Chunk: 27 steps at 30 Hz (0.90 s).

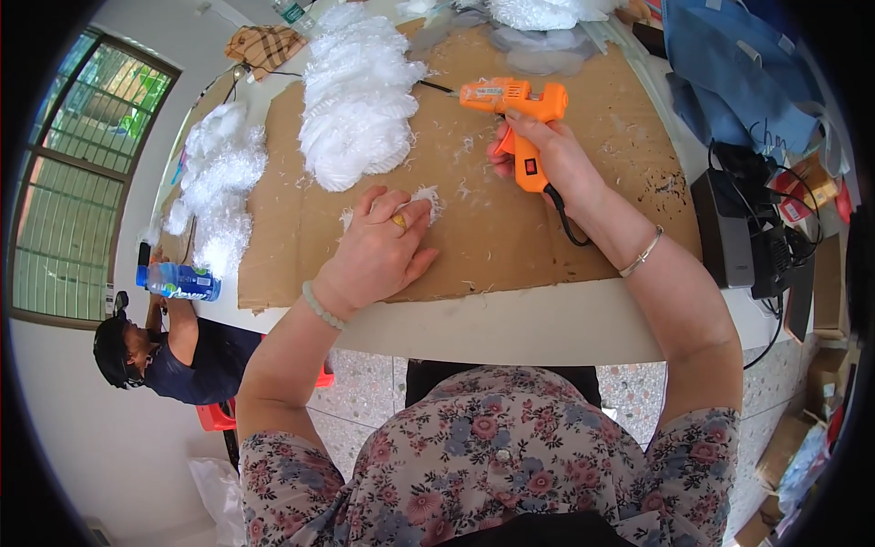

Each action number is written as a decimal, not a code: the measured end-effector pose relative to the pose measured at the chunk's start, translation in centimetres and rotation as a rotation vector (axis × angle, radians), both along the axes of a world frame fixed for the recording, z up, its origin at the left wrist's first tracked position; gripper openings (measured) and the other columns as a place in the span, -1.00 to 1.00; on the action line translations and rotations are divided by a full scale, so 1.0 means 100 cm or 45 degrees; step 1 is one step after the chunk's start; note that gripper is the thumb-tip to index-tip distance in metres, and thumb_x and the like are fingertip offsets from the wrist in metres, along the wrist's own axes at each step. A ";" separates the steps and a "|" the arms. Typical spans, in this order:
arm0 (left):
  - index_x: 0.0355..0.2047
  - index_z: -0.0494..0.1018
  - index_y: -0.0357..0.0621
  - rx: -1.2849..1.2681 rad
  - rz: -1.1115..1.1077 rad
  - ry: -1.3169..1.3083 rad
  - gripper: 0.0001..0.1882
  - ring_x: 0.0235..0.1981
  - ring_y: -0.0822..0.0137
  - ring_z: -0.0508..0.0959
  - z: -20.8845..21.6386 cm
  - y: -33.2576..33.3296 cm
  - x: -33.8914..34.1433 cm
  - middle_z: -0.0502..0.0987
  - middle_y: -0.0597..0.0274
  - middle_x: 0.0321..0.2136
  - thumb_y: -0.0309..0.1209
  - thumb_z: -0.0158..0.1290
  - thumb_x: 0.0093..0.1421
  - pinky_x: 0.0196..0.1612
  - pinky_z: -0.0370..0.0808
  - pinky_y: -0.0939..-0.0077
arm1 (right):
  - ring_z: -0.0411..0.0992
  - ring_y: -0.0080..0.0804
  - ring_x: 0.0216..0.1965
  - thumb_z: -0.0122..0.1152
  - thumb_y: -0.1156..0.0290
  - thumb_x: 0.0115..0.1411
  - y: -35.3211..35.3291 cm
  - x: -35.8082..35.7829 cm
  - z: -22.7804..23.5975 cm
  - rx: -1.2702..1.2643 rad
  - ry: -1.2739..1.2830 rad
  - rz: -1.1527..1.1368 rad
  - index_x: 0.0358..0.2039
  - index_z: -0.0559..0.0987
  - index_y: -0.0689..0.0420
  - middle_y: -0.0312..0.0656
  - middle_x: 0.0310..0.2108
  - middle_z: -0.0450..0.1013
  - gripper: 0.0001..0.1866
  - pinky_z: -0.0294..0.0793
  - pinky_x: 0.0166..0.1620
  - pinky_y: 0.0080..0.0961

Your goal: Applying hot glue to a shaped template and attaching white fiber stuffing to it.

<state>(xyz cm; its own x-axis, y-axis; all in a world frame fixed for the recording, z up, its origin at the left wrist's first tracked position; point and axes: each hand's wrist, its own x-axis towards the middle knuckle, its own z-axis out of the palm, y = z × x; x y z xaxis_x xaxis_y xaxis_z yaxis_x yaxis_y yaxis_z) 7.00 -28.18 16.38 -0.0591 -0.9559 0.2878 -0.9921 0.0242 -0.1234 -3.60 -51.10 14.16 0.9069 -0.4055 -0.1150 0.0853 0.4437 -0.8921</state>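
An orange hot glue gun (527, 164) is gripped in my right hand (562, 162), fingers wrapped round its handle. Its nozzle points left over the cardboard, just right of a long pile of white fringed pieces (357, 100). A black cable runs down from the handle. My left hand (381, 246) lies on a small white fringed piece (427, 202), pressing it against the brown cardboard sheet (510, 251). Its fingers are slightly bent over the piece and the thumb is apart. Most of that piece is hidden beneath the fingers.
Loose white fluffy material (221, 182) and a blue-labelled bottle (185, 282) are at the left. Another person (187, 356) sits past that edge. Black devices with cables (729, 228) and a blue bag (738, 73) line the right. White scraps dot the cardboard.
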 end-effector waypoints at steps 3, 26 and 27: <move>-0.29 0.51 -0.24 0.011 0.059 0.108 -0.67 -0.12 0.08 0.41 -0.001 0.003 0.001 0.51 0.15 -0.22 -0.39 0.20 -0.10 0.06 0.28 0.19 | 0.47 -0.48 -0.42 -0.02 0.17 0.29 0.000 0.000 0.000 -0.002 -0.005 -0.015 -0.32 0.43 0.19 -0.17 -0.44 0.48 -0.70 0.51 -0.34 -0.55; -0.10 0.40 -0.21 -0.306 0.434 1.254 -0.64 -0.15 0.10 0.46 -0.030 0.013 0.009 0.57 0.14 -0.24 -0.48 0.12 0.06 -0.06 0.35 0.31 | 0.45 -0.47 -0.47 -0.03 0.21 0.29 0.002 0.001 0.001 -0.042 0.020 -0.010 -0.33 0.43 0.18 -0.16 -0.47 0.48 -0.73 0.48 -0.38 -0.56; -0.10 0.40 -0.21 -0.312 0.435 1.255 -0.64 -0.15 0.10 0.46 -0.028 0.009 0.009 0.57 0.14 -0.24 -0.48 0.12 0.06 -0.06 0.35 0.31 | 0.45 -0.47 -0.47 -0.03 0.21 0.29 0.001 0.001 0.001 -0.047 0.020 -0.007 -0.33 0.43 0.18 -0.16 -0.47 0.48 -0.73 0.48 -0.38 -0.56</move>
<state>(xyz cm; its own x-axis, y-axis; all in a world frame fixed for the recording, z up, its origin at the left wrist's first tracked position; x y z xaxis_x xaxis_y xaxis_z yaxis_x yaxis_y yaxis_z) 7.95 -27.29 13.59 0.5640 -0.7874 0.2488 -0.6063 -0.1903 0.7721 -3.55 -50.97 14.23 0.9030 -0.4143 -0.1140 0.0734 0.4102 -0.9090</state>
